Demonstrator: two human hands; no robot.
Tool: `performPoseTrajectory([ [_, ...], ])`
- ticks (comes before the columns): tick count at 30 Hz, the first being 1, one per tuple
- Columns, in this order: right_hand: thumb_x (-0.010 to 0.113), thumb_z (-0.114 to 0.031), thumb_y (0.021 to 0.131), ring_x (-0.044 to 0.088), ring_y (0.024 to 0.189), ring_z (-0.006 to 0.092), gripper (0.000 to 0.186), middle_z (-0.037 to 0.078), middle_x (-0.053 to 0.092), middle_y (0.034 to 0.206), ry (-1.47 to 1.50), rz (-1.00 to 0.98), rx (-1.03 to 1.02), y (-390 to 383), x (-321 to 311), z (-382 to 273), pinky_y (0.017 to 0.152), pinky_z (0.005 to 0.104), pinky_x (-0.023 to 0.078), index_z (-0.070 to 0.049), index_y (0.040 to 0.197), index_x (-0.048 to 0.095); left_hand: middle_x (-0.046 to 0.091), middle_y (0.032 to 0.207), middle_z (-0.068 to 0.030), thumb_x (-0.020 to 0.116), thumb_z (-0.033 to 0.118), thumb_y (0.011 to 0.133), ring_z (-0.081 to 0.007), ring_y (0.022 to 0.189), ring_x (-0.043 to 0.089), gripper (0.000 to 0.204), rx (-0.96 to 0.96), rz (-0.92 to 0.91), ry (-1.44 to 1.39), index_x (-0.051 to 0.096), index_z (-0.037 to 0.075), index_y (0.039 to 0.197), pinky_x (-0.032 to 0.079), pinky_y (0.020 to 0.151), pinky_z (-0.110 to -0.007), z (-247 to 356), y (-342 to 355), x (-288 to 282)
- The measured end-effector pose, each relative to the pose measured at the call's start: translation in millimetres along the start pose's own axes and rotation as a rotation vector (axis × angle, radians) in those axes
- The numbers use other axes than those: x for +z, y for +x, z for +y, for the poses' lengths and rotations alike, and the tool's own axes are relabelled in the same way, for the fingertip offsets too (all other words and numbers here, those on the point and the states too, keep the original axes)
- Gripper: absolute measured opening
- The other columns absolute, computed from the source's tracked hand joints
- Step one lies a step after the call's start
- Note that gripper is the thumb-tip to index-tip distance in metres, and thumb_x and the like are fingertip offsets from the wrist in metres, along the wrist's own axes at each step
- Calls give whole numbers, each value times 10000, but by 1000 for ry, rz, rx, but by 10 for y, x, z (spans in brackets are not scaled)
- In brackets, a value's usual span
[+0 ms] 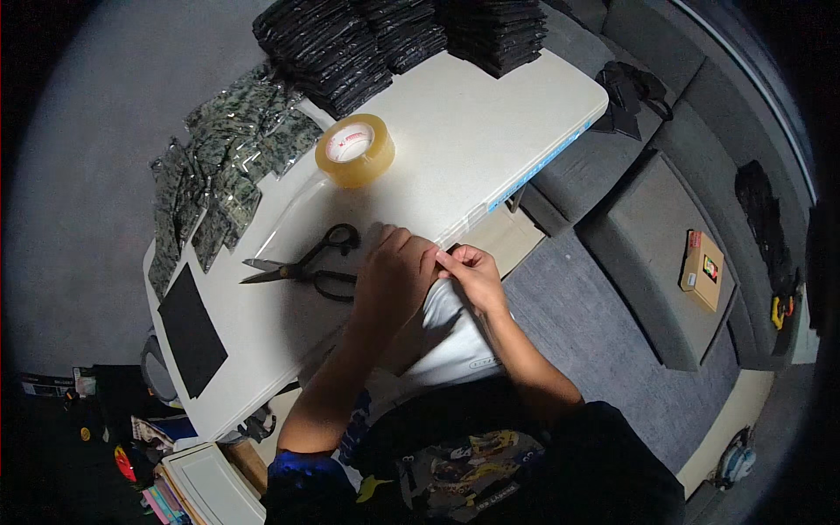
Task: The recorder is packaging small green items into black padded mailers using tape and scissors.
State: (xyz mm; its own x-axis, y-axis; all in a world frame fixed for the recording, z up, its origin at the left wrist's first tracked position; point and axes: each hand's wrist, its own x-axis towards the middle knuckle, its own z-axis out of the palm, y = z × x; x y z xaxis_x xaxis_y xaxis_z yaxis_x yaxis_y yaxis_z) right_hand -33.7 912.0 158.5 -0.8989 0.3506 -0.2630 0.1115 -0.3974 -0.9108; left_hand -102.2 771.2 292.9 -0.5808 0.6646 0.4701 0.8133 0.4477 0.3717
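Both hands meet over the table's near edge, in front of my body. My left hand (395,262) is closed, its fingers bent toward the right hand. My right hand (475,273) is pinched, its thumb and fingertips close against the left fingers. Whatever lies between the fingertips is too small and hidden to name. Just left of my left hand, black-handled scissors (306,268) lie on the white table (477,122) with their blades apart. Beyond them a large roll of clear tape (374,159) rests on its side, next to a transparent plastic strip (284,214).
Stacks of black plastic packets (328,52) stand along the far edge. Camouflage-patterned packets in clear wrap (232,144) pile at the left, near a flat black sheet (193,330). At right is a grey sofa (643,254) with a small brown box (703,269).
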Motion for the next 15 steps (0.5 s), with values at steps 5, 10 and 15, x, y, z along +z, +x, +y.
performPoseTrajectory([
  [5, 715, -185, 1023, 691, 737, 116, 186, 22, 694, 807, 501, -176, -50, 98, -31, 43, 738, 262, 564, -43, 912, 667, 641, 813, -96, 792, 99, 855, -308, 817, 624, 82, 17, -7, -21, 728, 50, 841, 523, 757, -431, -36, 25, 15],
  [10, 730, -126, 1003, 704, 761, 137, 135, 35, 707, 832, 305, -131, -115, 198, -30, 188, 756, 271, 575, -32, 934, 662, 630, 792, -92, 811, 138, 854, -291, 783, 613, 133, 69, -9, 4, 737, 42, 907, 519, 717, -414, -69, 25, -62],
  [15, 804, -73, 931, 533, 697, 47, 220, -48, 564, 727, -56, -225, -176, 63, -211, 149, 641, 225, 434, -74, 847, 601, 596, 745, -67, 840, 131, 827, -232, 731, 598, 350, 44, 162, -22, 716, 8, 1131, 519, 694, -371, -13, 172, -311],
])
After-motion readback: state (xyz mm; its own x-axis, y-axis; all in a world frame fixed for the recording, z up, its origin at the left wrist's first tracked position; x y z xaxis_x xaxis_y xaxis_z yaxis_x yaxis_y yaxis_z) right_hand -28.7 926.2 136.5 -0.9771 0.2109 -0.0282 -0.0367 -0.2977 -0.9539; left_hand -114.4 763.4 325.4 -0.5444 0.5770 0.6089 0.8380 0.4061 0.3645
